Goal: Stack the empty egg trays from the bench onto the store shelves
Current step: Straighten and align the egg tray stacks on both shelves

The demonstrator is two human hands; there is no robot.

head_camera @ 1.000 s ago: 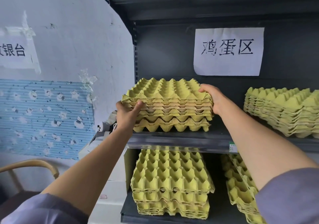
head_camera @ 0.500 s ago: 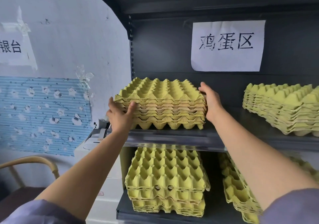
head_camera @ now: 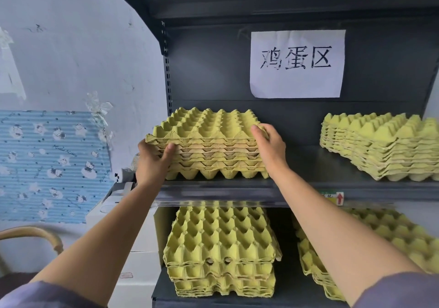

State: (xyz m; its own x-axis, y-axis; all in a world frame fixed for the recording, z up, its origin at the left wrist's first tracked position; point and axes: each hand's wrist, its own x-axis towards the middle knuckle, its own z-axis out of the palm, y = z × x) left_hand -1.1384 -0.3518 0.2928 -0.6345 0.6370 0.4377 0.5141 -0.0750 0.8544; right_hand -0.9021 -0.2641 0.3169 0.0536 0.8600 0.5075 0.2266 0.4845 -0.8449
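A stack of yellow-green cardboard egg trays (head_camera: 209, 146) rests on the left part of the dark upper shelf (head_camera: 308, 184). My left hand (head_camera: 152, 162) grips the stack's front left corner, thumb pressed against the tray edges. My right hand (head_camera: 270, 146) clasps the right side, fingers curled over the top tray. A second tray stack (head_camera: 380, 146) lies at the shelf's right end. On the lower shelf are two more stacks, one at the left (head_camera: 221, 248) and one at the right (head_camera: 370, 243) partly hidden behind my right forearm.
A white paper sign (head_camera: 297, 64) hangs on the shelf's back panel. The shelf's left upright (head_camera: 167, 79) meets a pale wall with a blue patterned sheet (head_camera: 52, 165). A white box (head_camera: 133, 255) stands beside the shelving, and a curved wooden chair back (head_camera: 35, 235) is at lower left.
Both hands stay on the tray stack on the upper shelf. My right hand has slid forward along the right side toward the front corner; the view has shifted slightly.
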